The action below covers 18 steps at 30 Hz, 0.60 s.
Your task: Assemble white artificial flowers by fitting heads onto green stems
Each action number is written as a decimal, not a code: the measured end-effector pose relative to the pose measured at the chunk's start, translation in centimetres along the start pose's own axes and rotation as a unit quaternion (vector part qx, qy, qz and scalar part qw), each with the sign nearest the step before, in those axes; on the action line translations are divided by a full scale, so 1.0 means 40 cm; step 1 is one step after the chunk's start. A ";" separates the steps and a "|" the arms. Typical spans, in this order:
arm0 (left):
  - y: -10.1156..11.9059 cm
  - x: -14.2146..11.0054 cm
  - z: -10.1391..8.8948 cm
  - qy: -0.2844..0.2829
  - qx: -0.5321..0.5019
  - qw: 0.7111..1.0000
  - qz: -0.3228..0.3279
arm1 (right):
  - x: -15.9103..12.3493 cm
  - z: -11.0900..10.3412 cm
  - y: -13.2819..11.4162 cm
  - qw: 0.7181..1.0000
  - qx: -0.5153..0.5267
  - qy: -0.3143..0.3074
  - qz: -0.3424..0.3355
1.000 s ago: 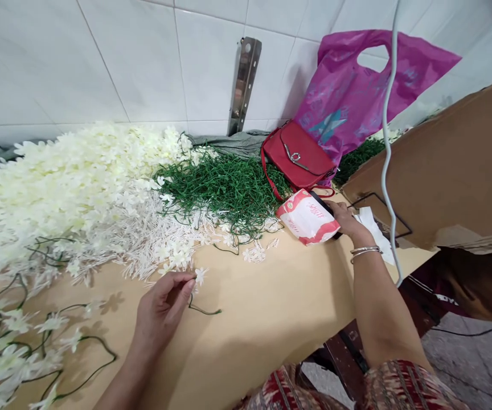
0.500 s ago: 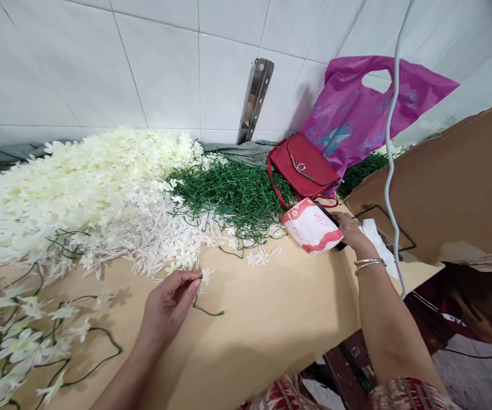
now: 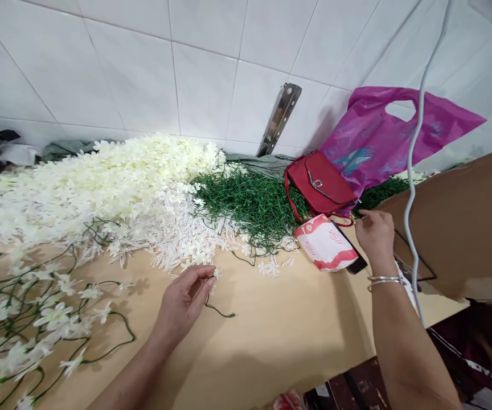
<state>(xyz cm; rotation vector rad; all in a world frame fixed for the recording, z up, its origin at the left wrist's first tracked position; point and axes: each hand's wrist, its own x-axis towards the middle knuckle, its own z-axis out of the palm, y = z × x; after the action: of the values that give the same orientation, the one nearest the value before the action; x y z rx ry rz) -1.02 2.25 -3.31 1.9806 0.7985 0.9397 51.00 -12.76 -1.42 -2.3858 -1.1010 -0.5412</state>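
My left hand [image 3: 188, 299] is closed in a pinch on a thin green artificial flower stem [image 3: 221, 312]. A small white flower [image 3: 216, 274] shows at its fingertips, and the stem's free end curves down over the table. Off to the right, my right hand [image 3: 376, 236], with bangles at the wrist, is raised beside the pink and white tissue pack [image 3: 326, 244] and a flat black object [image 3: 359, 265] behind it. Its fingers are curled; whatever they hold, if anything, is hidden. Several finished-looking white flowers on green stems [image 3: 56, 319] lie at the lower left.
White petals [image 3: 143, 176] are heaped along the wall, with white stamens [image 3: 177, 228] in front and green stems [image 3: 250, 205] beside them. A red handbag [image 3: 320, 185] leans against a purple plastic bag [image 3: 369, 136]. A grey cable [image 3: 412, 171] hangs before a cardboard box [image 3: 463, 228].
My right hand has come away from the black object by the tissue pack, moving right and back. The left hand keeps its pinch on the stem. The view has shifted left.
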 end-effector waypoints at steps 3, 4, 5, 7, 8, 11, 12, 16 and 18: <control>0.004 0.001 -0.004 -0.002 0.000 1.000 0.005 | 0.086 0.018 -0.054 0.998 -0.034 -0.026 -0.056; 0.005 0.000 -0.006 -0.004 -0.003 1.000 0.004 | 0.113 0.026 -0.070 0.996 -0.047 -0.039 -0.069; 0.007 -0.001 -0.007 -0.007 -0.007 1.000 0.002 | 0.136 0.034 -0.083 0.994 -0.059 -0.053 -0.079; 0.007 -0.004 -0.010 -0.011 -0.011 1.000 -0.003 | 0.172 0.045 -0.103 0.989 -0.082 -0.076 -0.092; 0.006 -0.005 -0.010 -0.012 -0.011 1.000 -0.002 | 0.183 0.049 -0.109 0.988 -0.092 -0.083 -0.096; 0.001 -0.008 -0.007 -0.008 -0.011 1.000 0.009 | 0.197 0.052 -0.118 0.985 -0.118 -0.088 -0.094; -0.001 -0.008 -0.006 -0.008 -0.011 1.000 0.014 | 0.197 0.053 -0.119 0.984 -0.124 -0.087 -0.089; -0.003 -0.008 -0.003 -0.011 -0.014 1.000 0.025 | 0.196 0.054 -0.118 0.987 -0.129 -0.072 -0.056; -0.002 -0.008 -0.003 -0.015 -0.013 0.999 0.027 | 0.206 0.051 -0.116 0.991 -0.119 -0.053 -0.027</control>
<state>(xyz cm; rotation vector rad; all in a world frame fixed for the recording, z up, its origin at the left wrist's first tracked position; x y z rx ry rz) -1.33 2.09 -3.44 1.9969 0.7168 0.9446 52.67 -3.99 2.30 -2.6218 -1.2106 -0.5996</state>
